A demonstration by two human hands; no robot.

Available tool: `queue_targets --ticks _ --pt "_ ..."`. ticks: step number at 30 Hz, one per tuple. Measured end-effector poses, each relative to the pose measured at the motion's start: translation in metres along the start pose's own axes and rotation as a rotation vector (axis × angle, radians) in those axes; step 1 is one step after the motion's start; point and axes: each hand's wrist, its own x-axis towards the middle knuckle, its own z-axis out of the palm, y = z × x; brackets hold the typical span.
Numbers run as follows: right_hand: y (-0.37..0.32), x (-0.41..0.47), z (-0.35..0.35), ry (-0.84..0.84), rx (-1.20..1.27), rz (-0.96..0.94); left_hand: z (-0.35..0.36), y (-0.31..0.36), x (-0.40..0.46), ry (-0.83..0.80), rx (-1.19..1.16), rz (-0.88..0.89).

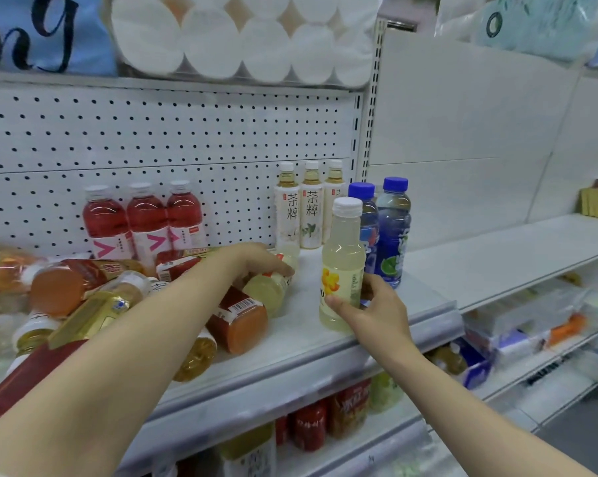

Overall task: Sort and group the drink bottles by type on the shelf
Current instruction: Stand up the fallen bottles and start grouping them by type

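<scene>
My right hand [369, 309] grips the lower part of an upright pale yellow drink bottle [343, 256] with a white cap, standing near the front edge of the white shelf [307, 339]. My left hand [256, 263] reaches over a heap of lying bottles and closes round a second pale yellow bottle [268, 292] that lies on its side. Behind stand three red drink bottles [146, 220], three white-labelled tea bottles [307, 204] and two blue bottles [392, 228], each kind grouped together.
Several brown tea bottles [237, 320] and golden-labelled bottles [87, 316] lie jumbled on the shelf's left half. A perforated back panel [153, 139] closes the rear. Toilet paper packs [242, 36] sit on the shelf above. More bottles stand on the lower shelf [325, 418].
</scene>
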Motion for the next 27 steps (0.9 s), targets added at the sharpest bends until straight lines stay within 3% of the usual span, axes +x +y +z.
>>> queue_targets --ticks 3,6,10,12,17,21,24,27 --pt "-0.001 0.001 -0.001 -0.013 0.004 0.008 -0.002 -0.002 -0.007 -0.099 -0.440 -0.040" --pt "-0.004 0.005 -0.001 -0.036 0.031 0.027 -0.002 0.000 -0.005 -0.034 -0.686 0.117" --pt "-0.008 0.014 0.004 -0.039 -0.005 0.016 -0.001 -0.005 0.002 0.080 -0.417 0.336" --pt "-0.008 0.020 0.010 -0.007 -0.063 -0.004 0.000 -0.009 0.004 0.095 -0.229 0.344" --pt "-0.015 0.025 0.018 0.008 -0.080 0.038 0.000 -0.012 0.008 0.154 -0.086 0.362" --pt "-0.039 -0.002 0.025 0.184 -0.046 -0.145 -0.028 -0.019 -0.016 0.251 -0.034 0.345" --pt "-0.075 -0.013 0.046 -0.130 0.003 -0.136 -0.062 -0.049 -0.033 0.359 -0.071 0.339" --pt "-0.104 -0.012 0.075 -0.516 -0.185 0.027 -0.078 -0.080 -0.052 0.394 -0.041 0.287"
